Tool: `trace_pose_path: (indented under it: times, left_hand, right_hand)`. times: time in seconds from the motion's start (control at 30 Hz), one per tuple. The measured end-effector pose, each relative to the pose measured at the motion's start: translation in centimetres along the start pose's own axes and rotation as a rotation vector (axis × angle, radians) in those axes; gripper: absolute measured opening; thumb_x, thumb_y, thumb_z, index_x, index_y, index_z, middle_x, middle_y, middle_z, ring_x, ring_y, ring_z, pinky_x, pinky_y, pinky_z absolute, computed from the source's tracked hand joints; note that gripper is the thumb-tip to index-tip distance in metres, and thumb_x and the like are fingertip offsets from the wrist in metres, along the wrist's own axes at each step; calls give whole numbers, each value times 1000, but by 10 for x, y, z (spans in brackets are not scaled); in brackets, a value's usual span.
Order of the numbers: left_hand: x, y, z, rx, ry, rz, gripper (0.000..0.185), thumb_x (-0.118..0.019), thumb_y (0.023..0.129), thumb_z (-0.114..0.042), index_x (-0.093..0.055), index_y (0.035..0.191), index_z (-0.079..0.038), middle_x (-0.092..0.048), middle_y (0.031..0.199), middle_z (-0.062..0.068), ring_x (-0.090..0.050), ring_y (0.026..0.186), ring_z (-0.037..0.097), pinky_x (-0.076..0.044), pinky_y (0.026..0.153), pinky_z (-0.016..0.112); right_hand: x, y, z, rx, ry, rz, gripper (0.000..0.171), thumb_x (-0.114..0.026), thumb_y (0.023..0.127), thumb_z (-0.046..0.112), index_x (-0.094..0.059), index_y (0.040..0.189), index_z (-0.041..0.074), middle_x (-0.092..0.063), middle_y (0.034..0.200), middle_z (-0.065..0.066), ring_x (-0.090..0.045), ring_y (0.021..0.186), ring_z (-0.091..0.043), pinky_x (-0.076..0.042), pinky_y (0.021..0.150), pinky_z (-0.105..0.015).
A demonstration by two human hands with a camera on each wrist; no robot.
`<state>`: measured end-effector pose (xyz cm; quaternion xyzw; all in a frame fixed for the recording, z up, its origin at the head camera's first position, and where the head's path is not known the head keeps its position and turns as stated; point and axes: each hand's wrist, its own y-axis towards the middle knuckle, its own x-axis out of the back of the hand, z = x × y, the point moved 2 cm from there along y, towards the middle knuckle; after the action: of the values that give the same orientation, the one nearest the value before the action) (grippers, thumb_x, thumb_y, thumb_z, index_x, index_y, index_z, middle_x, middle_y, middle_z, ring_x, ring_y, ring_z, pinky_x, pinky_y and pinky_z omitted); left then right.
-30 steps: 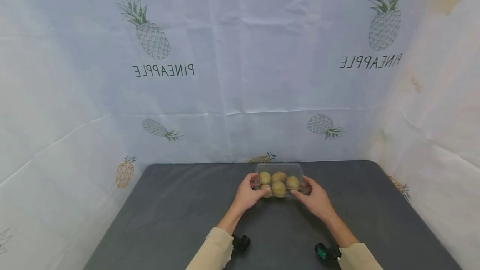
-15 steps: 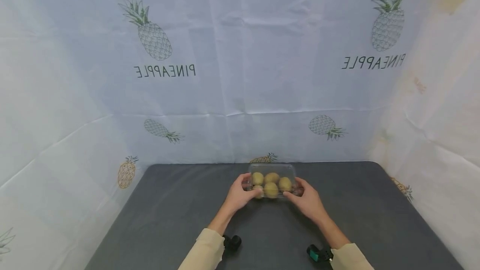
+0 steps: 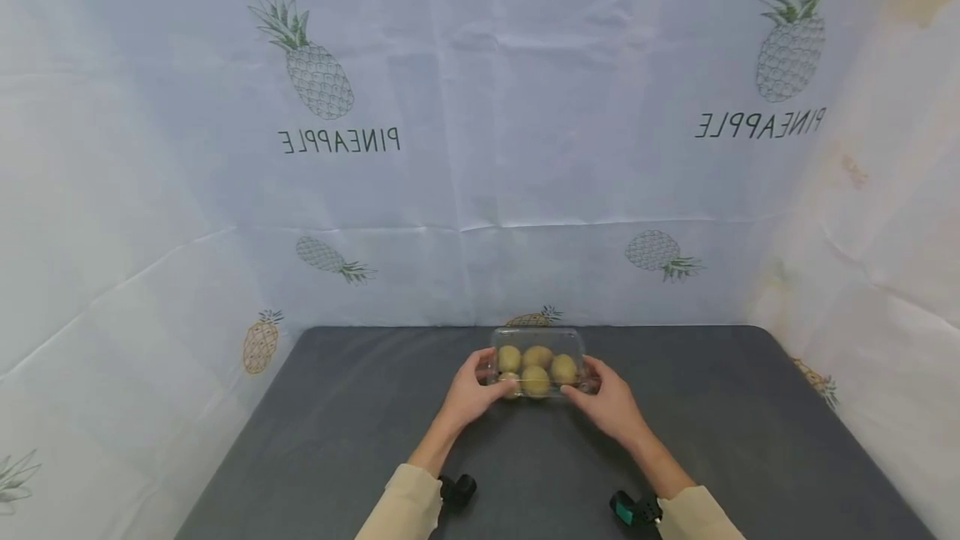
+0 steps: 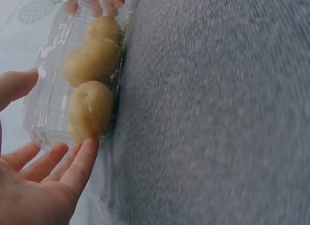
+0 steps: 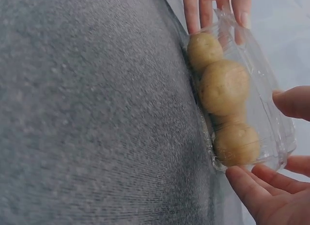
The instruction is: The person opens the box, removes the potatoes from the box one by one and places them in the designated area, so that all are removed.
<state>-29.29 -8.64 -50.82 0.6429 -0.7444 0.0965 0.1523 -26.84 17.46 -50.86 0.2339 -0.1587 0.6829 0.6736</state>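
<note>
Seeing pale cloth (image 3: 480, 173) at the back and down both sides, printed with pineapples (image 3: 318, 77) and mirrored lettering (image 3: 339, 141). Walling in the work area on three sides.

Below that, looking at a dark grey table (image 3: 337, 440). Rounded at the far corners, running close along the back cloth at the far edge, flaring wider toward the camera. Can't see the near edge, cut off by the frame.

Coming in from the bottom on cream sleeves (image 3: 405, 502), well apart, with tabletop between.

Holding a clear plastic container (image 3: 538, 336) at the far end of the table, about centred along the far edge. Nearly lined up with that edge at the top in the head view, so tight at the back. Wide stretches of tabletop out to the left and right edges, more toward the camera. Can't tell whether touching the table or just above it.

Gripping the left end with the left hand (image 3: 472, 388): thumb at the front, fingers against the end wall. Gripping the right end the same way with the right hand (image 3: 611, 402).

Wearing black wrist cameras (image 3: 457, 490) just past the cuffs.

Inside the container: at least five potatoes (image 3: 536, 382), bunched low, with headroom under the plastic. Partly covered at front left by the thumb.
</note>
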Motion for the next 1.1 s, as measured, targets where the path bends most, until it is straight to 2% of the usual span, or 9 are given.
trace_pose_path:
  times: [0.23,0.37,0.5,0.63,0.83,0.97,1.1]
  left_hand:
    - [1,0,0,-18,25,23,75,-79,91,-32,-44,152,-7,-49,147,17,-53,130,38,-50,96,55]
    - [-1,-1,1,-24,49,33,75,-79,91,-33,-44,152,-6,-49,148,19,-52,130,39,-50,96,55]
    - [-1,1,0,-28,54,31,76,-78,91,-34,-43,153,-6,-48,149,19,-52,131,40,-50,97,56]
    - [-1,2,0,-32,53,39,77,-77,92,-34,-41,154,-5,-47,150,20,-50,133,41,-48,99,57]
    - [3,0,2,-38,50,41,76,-76,93,-30,-39,154,-4,-45,150,22,-48,133,43,-47,99,59]
    - [4,0,2,-32,59,42,76,-77,93,-31,-40,154,-4,-46,150,22,-50,132,42,-48,98,58]
    - [5,0,2,-23,56,37,75,-77,93,-31,-42,153,-5,-46,150,21,-51,132,41,-49,97,57]
  right_hand:
    - [4,-4,4,1,-37,43,80,-76,93,33,-39,152,-6,-52,140,-28,-58,120,-43,-54,89,-53]
    - [8,-5,9,22,-170,57,80,-77,91,35,-41,149,-8,-55,131,-24,-60,109,-37,-52,82,-50]
    - [12,-3,16,59,-306,51,78,-78,91,35,-44,147,-7,-51,134,-27,-57,113,-41,-50,85,-55]
    - [11,0,22,138,-376,43,74,-79,90,31,-47,147,-4,-45,144,-28,-49,129,-47,-47,94,-61]
    - [2,5,25,333,-451,31,65,-83,87,25,-56,140,1,-44,148,-26,-42,136,-47,-47,96,-61]
    - [-3,7,26,385,-489,-3,58,-84,85,23,-62,133,2,-47,146,-25,-44,134,-47,-48,94,-61]
    - [-6,9,27,391,-520,-34,55,-84,84,25,-65,130,3,-50,143,-24,-45,133,-46,-49,93,-61]
